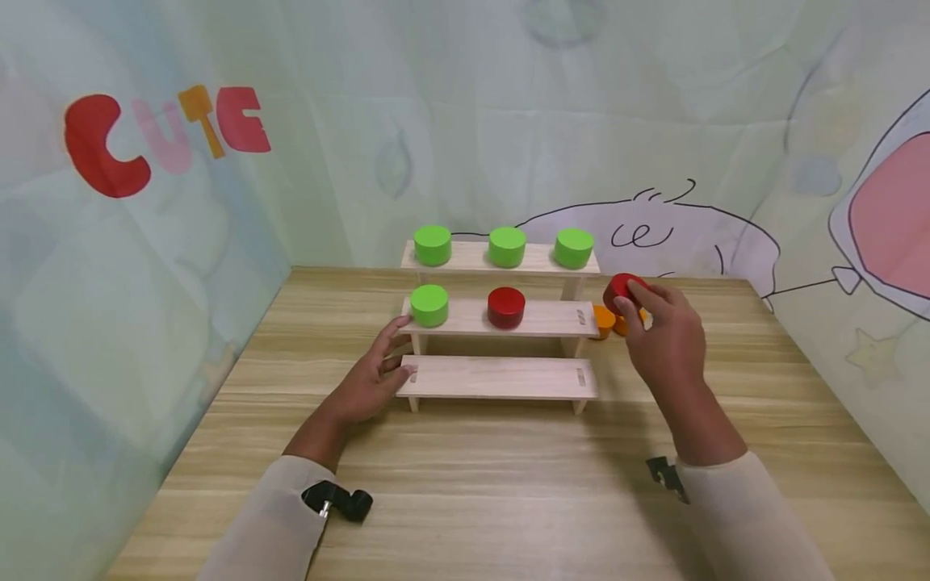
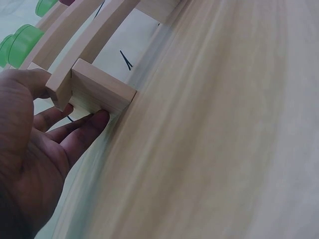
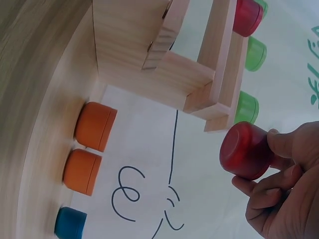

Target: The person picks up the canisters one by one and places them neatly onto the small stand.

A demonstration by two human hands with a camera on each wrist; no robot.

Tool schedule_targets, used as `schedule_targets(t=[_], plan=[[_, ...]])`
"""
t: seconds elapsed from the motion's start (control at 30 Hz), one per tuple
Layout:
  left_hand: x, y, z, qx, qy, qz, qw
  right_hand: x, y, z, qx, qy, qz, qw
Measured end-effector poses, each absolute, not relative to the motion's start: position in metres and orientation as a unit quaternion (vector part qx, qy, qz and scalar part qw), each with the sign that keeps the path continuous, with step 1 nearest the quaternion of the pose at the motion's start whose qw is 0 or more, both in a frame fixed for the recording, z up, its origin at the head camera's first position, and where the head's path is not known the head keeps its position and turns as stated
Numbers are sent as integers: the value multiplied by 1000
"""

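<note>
A three-tier wooden stand [image 1: 501,378] stands on the table in the head view. My left hand [image 1: 372,379] holds its left end, thumb at the lowest tier's corner and fingertips against the side panel in the left wrist view. My right hand [image 1: 668,335] pinches a red cylinder [image 1: 620,290] in the air, right of the stand. Another red cylinder [image 1: 505,308] sits mid-way along the middle tier, with a green cylinder [image 1: 429,306] at that tier's left end. Three green cylinders, one being the centre one [image 1: 507,248], line the top tier. Nothing stands on the lowest tier.
Two orange cylinders [image 3: 95,126] and a blue cylinder [image 3: 70,222] stand on the table [image 1: 479,492] to the right of the stand. A printed cloth backdrop [image 1: 465,145] rises behind and beside the table.
</note>
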State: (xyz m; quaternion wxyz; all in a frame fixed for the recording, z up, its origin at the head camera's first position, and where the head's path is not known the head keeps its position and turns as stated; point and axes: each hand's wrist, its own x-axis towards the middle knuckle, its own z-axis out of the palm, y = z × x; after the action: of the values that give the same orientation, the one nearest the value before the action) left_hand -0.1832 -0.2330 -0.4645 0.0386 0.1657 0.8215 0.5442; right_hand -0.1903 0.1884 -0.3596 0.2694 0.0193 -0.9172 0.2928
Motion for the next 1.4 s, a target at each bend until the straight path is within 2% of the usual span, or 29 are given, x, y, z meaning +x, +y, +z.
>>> schedule_targets(t=[0.3, 0.57, 0.83, 1.17, 1.4], plan=[[-185, -233, -465, 165, 824, 540, 37, -187, 181, -354, 59, -912, 286, 287], [-185, -233, -464, 167, 825, 538, 32, -188, 173, -354, 81, -915, 280, 278], [-184, -233, -464, 167, 826, 537, 38, -191, 164, -354, 97, -922, 281, 246], [-182, -233, -462, 169, 827, 535, 35, -194, 155, -358, 70, -941, 283, 172], [-182, -232, -462, 168, 823, 541, 38, -197, 156, -360, 70, -946, 271, 164]])
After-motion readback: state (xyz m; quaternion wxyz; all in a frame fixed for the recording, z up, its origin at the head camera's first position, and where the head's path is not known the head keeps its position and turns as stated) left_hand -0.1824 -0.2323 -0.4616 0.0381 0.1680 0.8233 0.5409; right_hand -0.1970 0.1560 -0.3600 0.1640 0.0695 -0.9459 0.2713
